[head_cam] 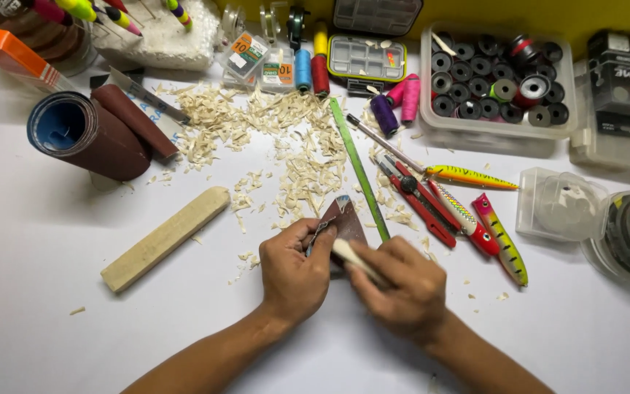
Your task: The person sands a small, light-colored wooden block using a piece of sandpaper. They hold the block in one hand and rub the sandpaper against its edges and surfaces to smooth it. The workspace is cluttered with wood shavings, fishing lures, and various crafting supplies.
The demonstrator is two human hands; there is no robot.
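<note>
— Head view: where's the wooden blank (350, 255)?

— Just below the pile of shavings (293, 157), right hand (402, 288) closed around it, rubbing it on the sandpaper piece (344, 219).

— And the left hand (297, 270)?

— Pinched shut on the sandpaper's near edge. I'd judge the blank light, stiff, slightly dusty; best gripped along its sides. The paper is floppy.
</note>
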